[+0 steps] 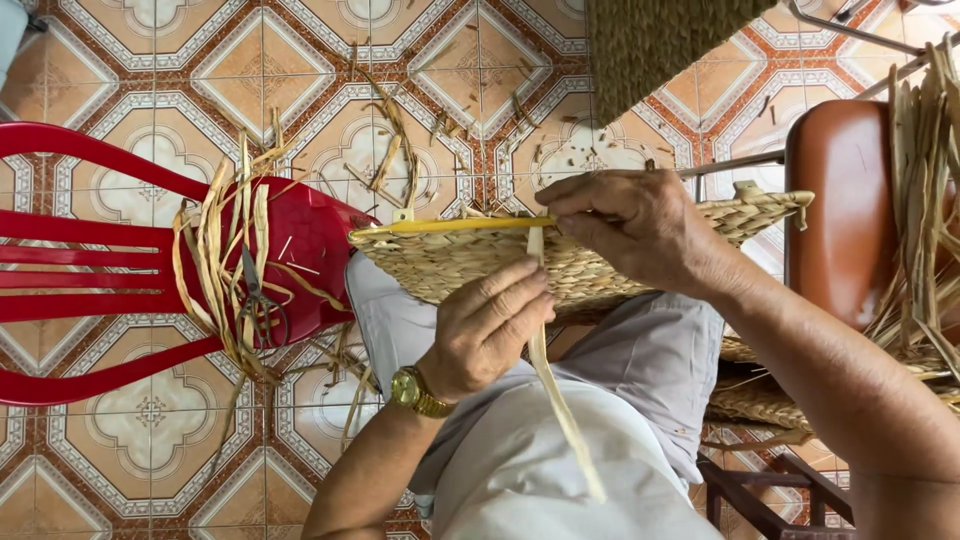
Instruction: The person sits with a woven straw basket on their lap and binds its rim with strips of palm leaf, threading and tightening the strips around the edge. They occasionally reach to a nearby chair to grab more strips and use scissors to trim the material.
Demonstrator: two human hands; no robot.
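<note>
**Both hands on woven basket rim**

I see the right hand pinching a flat pale straw strip at the yellow rim rod, knuckles up, forearm angled in from lower right. Left hand, gold watch on its wrist, curls closed against the woven basket, which rests on my lap. Strip trails down over my lap. Scissors lie on the red plastic chair.

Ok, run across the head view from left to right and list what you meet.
Red plastic chair → scissors lying on its seat among dry straw strips → left hand with a gold wristwatch → right hand on the woven basket rim → brown seat back → bundle of dry reeds.
</note>
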